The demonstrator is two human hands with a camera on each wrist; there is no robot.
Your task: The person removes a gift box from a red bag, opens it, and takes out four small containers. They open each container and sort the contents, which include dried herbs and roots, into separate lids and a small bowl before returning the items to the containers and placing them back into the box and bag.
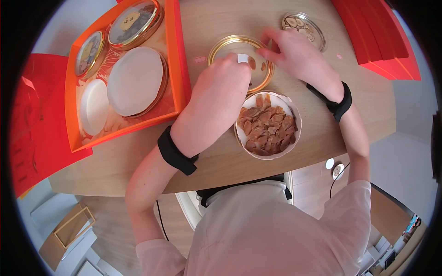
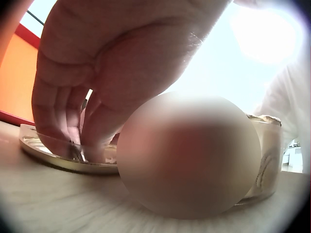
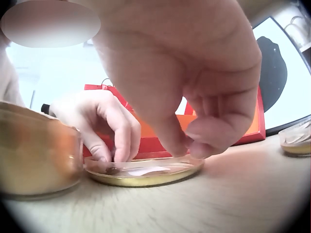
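Observation:
A shallow, clear round lid with a gold rim lies on the table with a few brown dried slices and a small white piece in it. My left hand reaches down into the lid from the near left. Thumb and fingertips come together around a small dark bit, seemingly a slice, mostly hidden by the hand. Over the lid's right rim hovers my right hand, its thumb and forefinger apart in the head view. Right below the lid stands a paper-lined round tub full of brown dried slices.
On the left sits an orange gift box with several round tubs and white discs. A smaller round container of pale slices stands at the back right. Red folded boxes stand at the far right corner.

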